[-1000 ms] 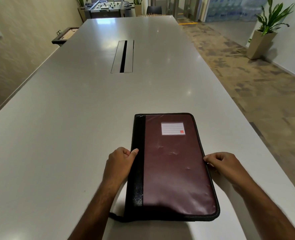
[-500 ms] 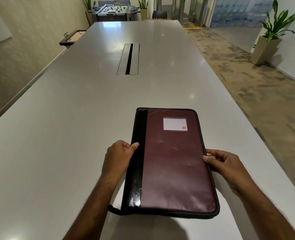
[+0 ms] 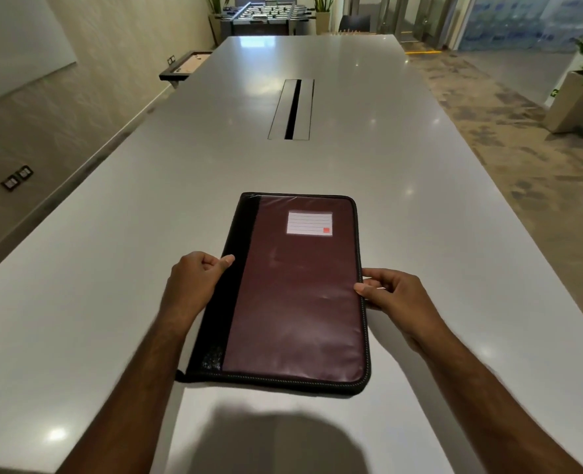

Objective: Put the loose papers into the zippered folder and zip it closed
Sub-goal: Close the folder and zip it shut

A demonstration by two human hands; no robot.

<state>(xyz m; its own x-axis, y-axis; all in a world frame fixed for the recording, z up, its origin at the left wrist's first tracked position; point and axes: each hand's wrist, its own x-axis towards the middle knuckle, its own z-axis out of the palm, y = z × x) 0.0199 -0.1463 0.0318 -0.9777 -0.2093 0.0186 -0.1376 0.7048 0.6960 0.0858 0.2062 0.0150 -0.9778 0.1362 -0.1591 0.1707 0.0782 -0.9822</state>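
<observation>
While both hands pinch its side edges, zippered folder [image 3: 296,289] lengthwise away, label [image 3: 309,223] far: left grip [image 3: 194,282], right grip [image 3: 394,297].

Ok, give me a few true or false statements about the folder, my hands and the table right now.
1. The folder lies closed on the table. True.
2. Loose papers lie beside it. False: none are visible.
3. The left hand holds its black spine edge. True.
4. The right hand rests flat on the cover. False: its fingers grip the right edge.
5. The label is at the near end. False: far end.
</observation>
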